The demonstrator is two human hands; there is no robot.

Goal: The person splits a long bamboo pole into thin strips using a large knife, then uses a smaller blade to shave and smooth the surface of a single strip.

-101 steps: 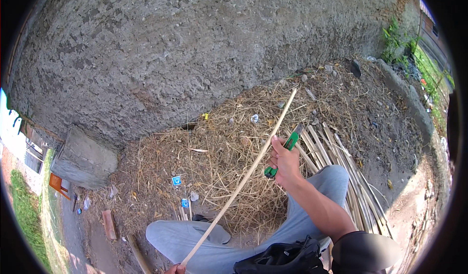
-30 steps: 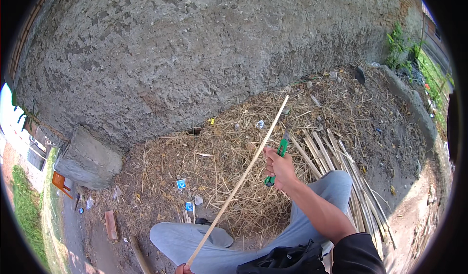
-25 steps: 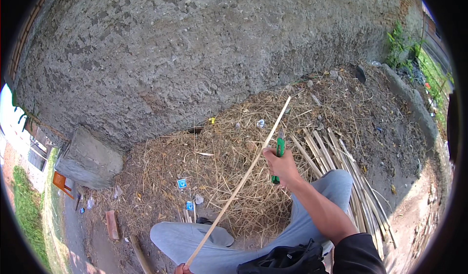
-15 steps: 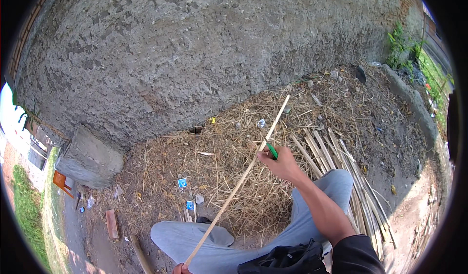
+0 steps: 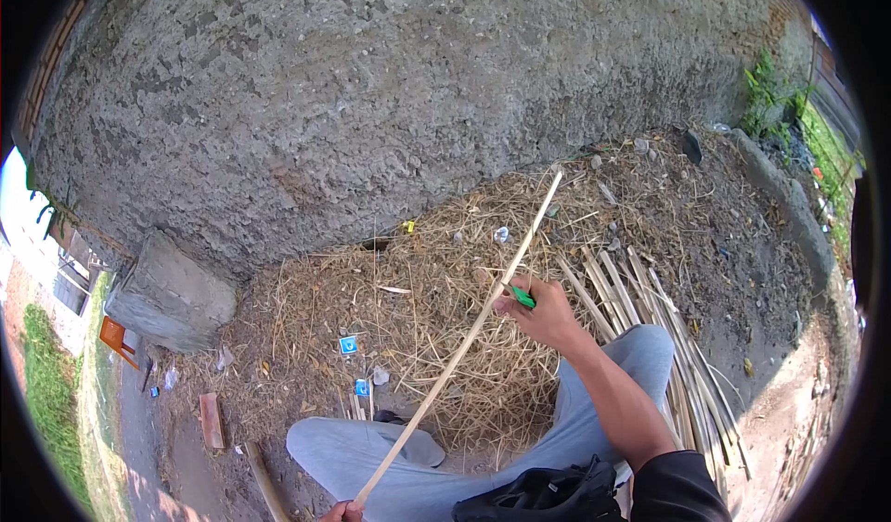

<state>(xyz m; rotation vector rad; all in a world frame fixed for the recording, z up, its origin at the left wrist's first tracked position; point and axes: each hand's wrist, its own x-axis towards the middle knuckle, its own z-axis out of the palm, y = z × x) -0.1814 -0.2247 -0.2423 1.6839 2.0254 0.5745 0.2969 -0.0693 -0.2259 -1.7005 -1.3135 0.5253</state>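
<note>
A long, pale bamboo strip (image 5: 457, 357) runs slantwise across the middle, from my lap up toward the wall. Its lower end is gripped by my left hand (image 5: 343, 513), only partly in view at the bottom edge. Closed fingers of my right hand (image 5: 548, 320) hold a green-handled knife (image 5: 525, 297) against the upper half of the strip. The short dark blade lies at the strip's edge, and its tip is hard to make out.
Bamboo shavings (image 5: 506, 373) cover the ground between my legs. More bamboo strips (image 5: 691, 373) lie in a bundle beside my right knee. A rough grey wall (image 5: 399, 104) rises ahead. At left are a concrete block (image 5: 176, 290) and a brick (image 5: 213, 420). A black bag (image 5: 538, 494) rests at my lap.
The strip's far end has shifted slightly up and right. My right hand has moved a little rightward and down, and the knife handle now lies flatter.
</note>
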